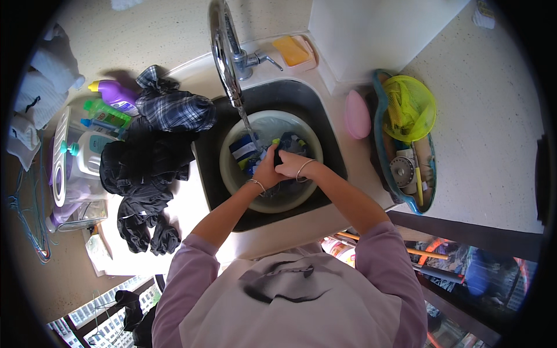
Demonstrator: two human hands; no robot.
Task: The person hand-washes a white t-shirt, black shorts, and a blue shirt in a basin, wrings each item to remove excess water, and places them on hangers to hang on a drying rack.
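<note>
A pale round basin (226,182) stands in the dark sink (300,91), with water and several blue, white and dark wet cloth pieces (244,147) inside. Water runs into it from a chrome faucet (223,56). Over the basin, my left hand (268,169) and my right hand (292,165) meet, fingers closed around a small dark cloth item (277,157) with a neon yellow-green part at its top. Much of that item is hidden by my fingers. Each wrist wears a thin bracelet.
Left of the sink lie dark clothes (145,161), a plaid garment (174,108) and several detergent bottles (114,96). An orange soap bar (290,51) sits behind the sink. To the right are a pink oval object (357,114) and a blue-rimmed tray (379,130) with a yellow-green net (409,108).
</note>
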